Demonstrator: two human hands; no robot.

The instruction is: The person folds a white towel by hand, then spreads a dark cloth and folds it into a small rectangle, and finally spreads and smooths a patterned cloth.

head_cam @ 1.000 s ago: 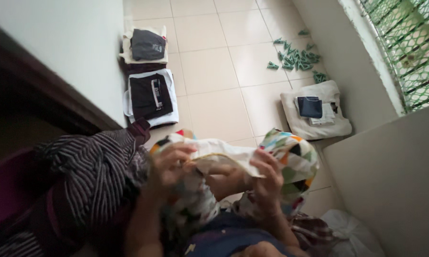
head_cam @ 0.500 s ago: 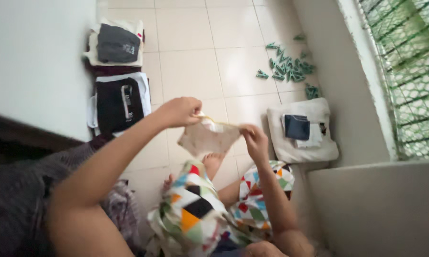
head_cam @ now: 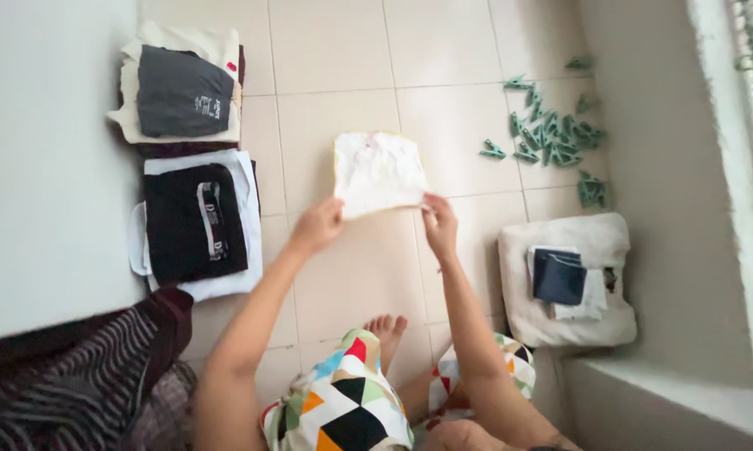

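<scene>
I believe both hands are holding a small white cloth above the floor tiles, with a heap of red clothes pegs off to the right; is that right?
Not quite: the clothes pegs are green, not red, as the head view shows. Otherwise yes: the left hand and right hand hold the white cloth above the tiles.

— What is the white cloth (head_cam: pixel 378 172) like?
— Small, pale, with a yellowish edge, spread flat and roughly square.
— Where is it?
— On the tiled floor (head_cam: pixel 443 50), right of the black folded garment (head_cam: pixel 194 219), its near corners pinched.
</scene>
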